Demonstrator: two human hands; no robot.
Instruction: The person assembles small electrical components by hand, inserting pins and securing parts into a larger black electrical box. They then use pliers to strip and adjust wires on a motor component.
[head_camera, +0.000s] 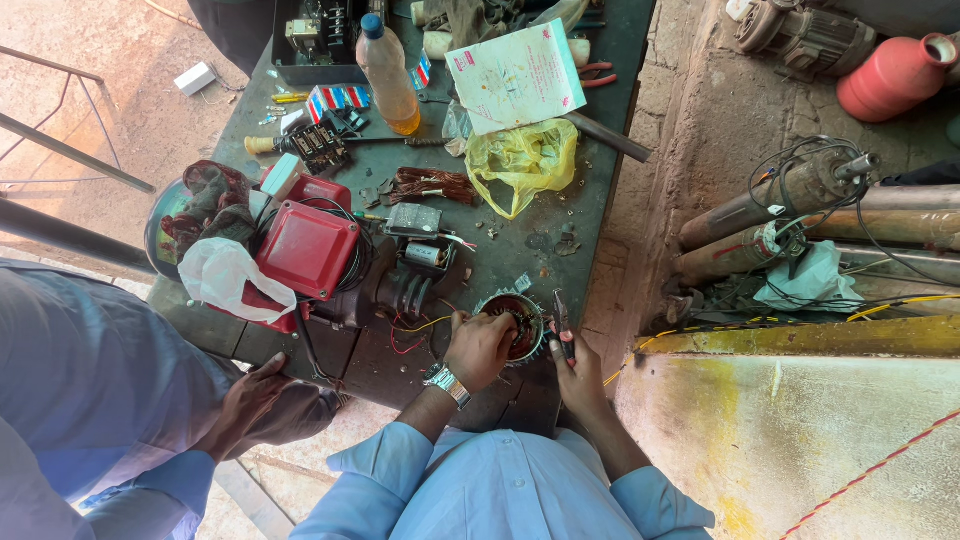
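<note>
The person wears a light blue long-sleeved shirt, its cuffs loosely folded above both wrists, and a silver metal-link wristwatch on the left wrist; both hands are bare.

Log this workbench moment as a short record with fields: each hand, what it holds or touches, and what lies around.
Left hand: left hand rests on the motor stator, a round part with copper windings
Right hand: right hand grips pliers beside the stator
Surface: dark green workbench
Nearby: red box, yellow plastic bag, plastic bottle of amber liquid
Other person: a hand at the bench's near edge
</note>
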